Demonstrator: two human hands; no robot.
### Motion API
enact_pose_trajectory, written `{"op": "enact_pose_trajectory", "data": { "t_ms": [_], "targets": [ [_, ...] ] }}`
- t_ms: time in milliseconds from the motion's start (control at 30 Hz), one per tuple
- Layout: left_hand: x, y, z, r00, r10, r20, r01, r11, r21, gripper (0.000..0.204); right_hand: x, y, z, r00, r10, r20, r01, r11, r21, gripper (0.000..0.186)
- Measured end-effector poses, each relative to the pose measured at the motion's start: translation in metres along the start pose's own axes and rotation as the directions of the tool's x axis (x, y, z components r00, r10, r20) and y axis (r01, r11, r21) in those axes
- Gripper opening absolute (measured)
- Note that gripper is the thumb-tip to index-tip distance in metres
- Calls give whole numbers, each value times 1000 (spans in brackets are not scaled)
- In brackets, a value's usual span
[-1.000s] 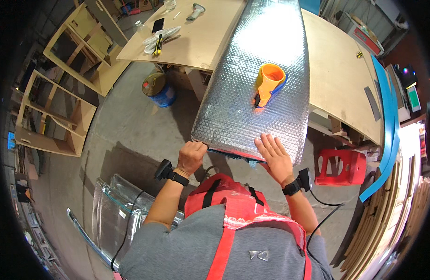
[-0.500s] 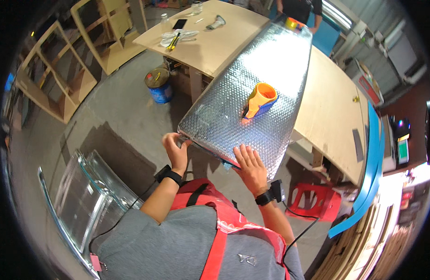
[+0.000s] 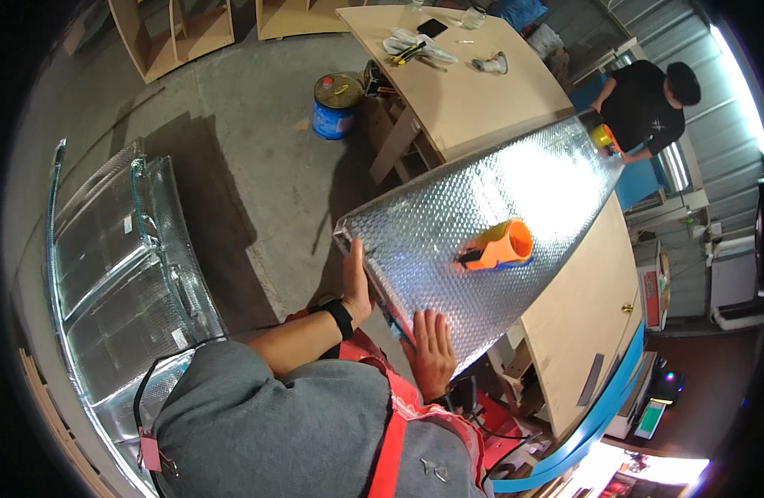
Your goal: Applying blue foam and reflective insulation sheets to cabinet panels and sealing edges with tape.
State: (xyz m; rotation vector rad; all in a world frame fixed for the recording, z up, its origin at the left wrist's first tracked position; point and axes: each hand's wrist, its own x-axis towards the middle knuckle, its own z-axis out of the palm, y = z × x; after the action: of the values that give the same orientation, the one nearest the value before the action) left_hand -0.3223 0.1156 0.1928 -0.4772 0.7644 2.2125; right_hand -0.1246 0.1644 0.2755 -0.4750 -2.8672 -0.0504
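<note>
A long panel wrapped in silver bubble foil [image 3: 432, 216] slants from my front toward the far right, over a wooden table. My left hand [image 3: 358, 286] lies against its near end, close to the left corner, fingers stretched up along the edge; part of the hand is hidden. My right hand [image 3: 434, 353] rests flat with fingers extended on the foil at the near right edge. An orange tape dispenser [image 3: 505, 247] sits on the foil ahead of my hands. At the far end, another person [image 3: 647, 108] has their hands by the panel, near a second yellow-and-orange dispenser [image 3: 604, 138].
The wooden table [image 3: 481, 104] carries a phone [image 3: 433, 28], a yellow cutter knife [image 3: 408, 53] and a glass jar [image 3: 473, 17]. A blue drum [image 3: 333, 120] stands on the floor. Foil-wrapped panels [image 3: 121, 257] lean at my left. Blue strips [image 3: 602, 407] curve along the table's right side.
The view has turned right, shifting the scene. My left hand has gone from bent fingers at the panel's corner to straight fingers along its end. My right hand stays on the foil.
</note>
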Motion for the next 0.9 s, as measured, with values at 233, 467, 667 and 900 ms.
{"op": "enact_pose_trajectory", "data": {
  "t_ms": [233, 467, 667, 900],
  "targets": [
    [-12, 8, 22, 971, 138, -196, -118, 987, 114, 60, 4, 13, -11, 996, -57, 67, 46, 987, 152, 48],
    [-13, 6, 21, 969, 223, -103, -200, 960, 197, 65, 16, 31, -7, 962, -222, 156, 168, 939, 300, 54],
    [-27, 1, 38, 951, 226, -210, -165, 948, 273, 78, 34, 53, -4, 847, -476, 238, 351, 836, 423, 60],
    [-14, -11, 28, 821, 389, -418, -225, 893, 389, 67, 102, 171, -59, 887, -380, 261, 115, 731, 673, 42]
  ]
}}
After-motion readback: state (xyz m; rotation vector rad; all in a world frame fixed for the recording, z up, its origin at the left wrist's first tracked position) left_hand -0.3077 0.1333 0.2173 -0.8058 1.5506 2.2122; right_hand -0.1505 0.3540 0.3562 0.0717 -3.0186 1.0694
